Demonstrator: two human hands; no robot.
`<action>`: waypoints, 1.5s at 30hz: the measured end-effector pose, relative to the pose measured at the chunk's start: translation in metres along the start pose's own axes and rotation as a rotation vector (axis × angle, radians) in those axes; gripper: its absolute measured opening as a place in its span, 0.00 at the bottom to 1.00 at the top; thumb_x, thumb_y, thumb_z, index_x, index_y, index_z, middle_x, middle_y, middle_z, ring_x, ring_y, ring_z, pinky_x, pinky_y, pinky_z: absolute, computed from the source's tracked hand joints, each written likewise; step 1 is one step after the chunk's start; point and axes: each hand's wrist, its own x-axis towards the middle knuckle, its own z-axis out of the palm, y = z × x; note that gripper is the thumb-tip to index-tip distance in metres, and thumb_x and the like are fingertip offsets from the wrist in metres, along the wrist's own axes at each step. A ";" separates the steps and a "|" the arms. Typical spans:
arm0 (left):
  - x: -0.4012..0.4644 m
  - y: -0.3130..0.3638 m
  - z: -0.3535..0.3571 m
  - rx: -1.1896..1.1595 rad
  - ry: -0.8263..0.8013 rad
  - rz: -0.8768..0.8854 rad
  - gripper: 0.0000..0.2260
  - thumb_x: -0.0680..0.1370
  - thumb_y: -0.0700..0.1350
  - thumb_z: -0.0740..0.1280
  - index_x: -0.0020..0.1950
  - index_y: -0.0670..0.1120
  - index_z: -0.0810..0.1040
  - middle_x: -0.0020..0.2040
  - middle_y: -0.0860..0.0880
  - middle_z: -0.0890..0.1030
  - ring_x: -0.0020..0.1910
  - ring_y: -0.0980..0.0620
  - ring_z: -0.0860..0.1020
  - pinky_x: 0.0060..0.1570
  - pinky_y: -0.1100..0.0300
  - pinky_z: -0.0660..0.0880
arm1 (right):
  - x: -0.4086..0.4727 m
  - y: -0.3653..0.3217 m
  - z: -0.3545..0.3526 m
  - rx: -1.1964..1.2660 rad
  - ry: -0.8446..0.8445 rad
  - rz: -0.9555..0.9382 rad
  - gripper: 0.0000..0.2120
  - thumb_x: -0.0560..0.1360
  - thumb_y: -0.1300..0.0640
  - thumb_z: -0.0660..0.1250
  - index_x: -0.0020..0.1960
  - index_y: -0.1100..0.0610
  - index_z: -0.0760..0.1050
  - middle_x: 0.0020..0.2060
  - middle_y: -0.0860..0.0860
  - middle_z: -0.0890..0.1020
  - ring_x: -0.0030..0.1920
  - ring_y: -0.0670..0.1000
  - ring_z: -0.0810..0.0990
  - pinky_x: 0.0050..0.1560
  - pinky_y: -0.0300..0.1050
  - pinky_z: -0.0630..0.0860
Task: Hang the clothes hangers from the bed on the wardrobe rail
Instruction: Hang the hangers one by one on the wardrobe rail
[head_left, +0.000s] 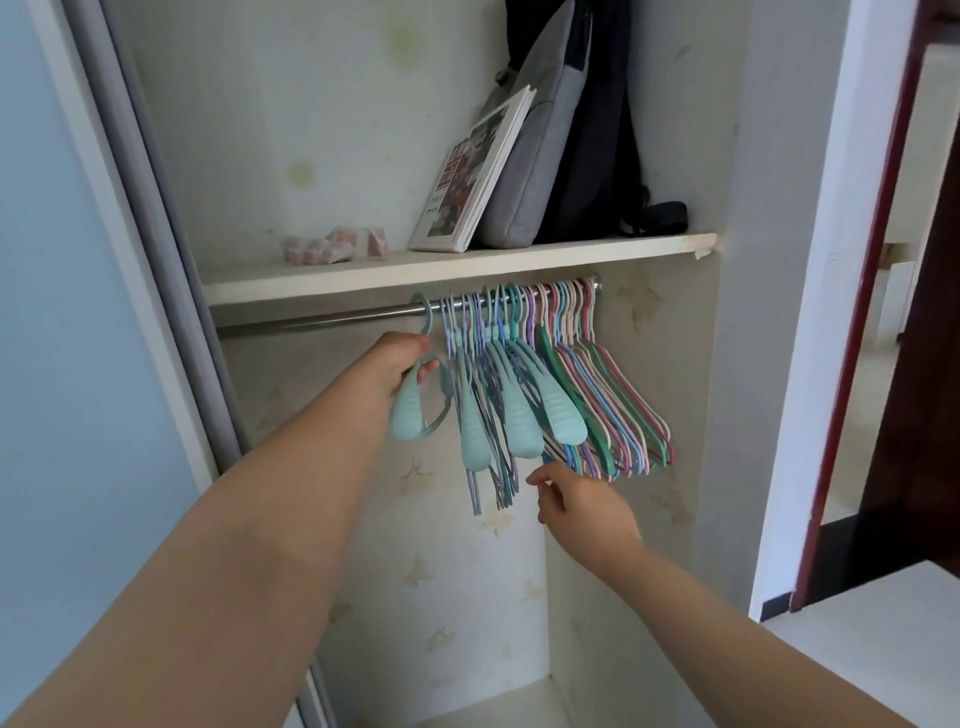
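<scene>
Fingers of our left hand (402, 358) curl round a teal hanger (415, 410) hooked on the rail (322, 314); our right hand (582, 506), loosely spread, reaches beneath the other hangers (571, 395). Above, a shelf (467, 265) carries a book (472, 171) and bags (566, 130).

Left hand (402, 358) grips a teal hanger (413, 410) just below its hook, which sits over the wardrobe rail (322, 315). Right of it, a dense bunch of hangers (571, 384) hangs on the same rail: teal, purple, pink, cream. Right hand (582, 506), fingers loosely extended, reaches to the bunch's lower ends. On the shelf (467, 265) above: a book (470, 176) leaning on a grey bag (540, 140), a dark backpack (608, 130) behind
</scene>
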 end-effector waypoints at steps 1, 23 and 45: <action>-0.001 -0.004 0.002 -0.048 -0.010 0.005 0.12 0.81 0.33 0.56 0.62 0.42 0.71 0.52 0.41 0.75 0.21 0.55 0.78 0.17 0.69 0.67 | 0.000 -0.001 0.001 0.007 -0.006 0.000 0.13 0.78 0.56 0.56 0.58 0.46 0.73 0.37 0.49 0.83 0.39 0.52 0.81 0.39 0.49 0.79; -0.159 -0.277 0.061 0.192 0.090 -0.182 0.11 0.79 0.37 0.63 0.59 0.38 0.79 0.60 0.37 0.78 0.60 0.39 0.76 0.58 0.51 0.74 | -0.114 0.083 0.090 0.216 -0.534 0.240 0.10 0.77 0.57 0.56 0.47 0.44 0.73 0.33 0.45 0.83 0.32 0.49 0.81 0.45 0.47 0.80; -0.244 -0.678 0.103 0.502 0.008 -0.554 0.09 0.78 0.41 0.61 0.54 0.45 0.79 0.54 0.46 0.81 0.55 0.45 0.78 0.51 0.63 0.68 | -0.306 0.249 0.397 0.060 -0.975 0.502 0.07 0.74 0.52 0.59 0.46 0.46 0.75 0.40 0.45 0.84 0.45 0.49 0.81 0.44 0.43 0.74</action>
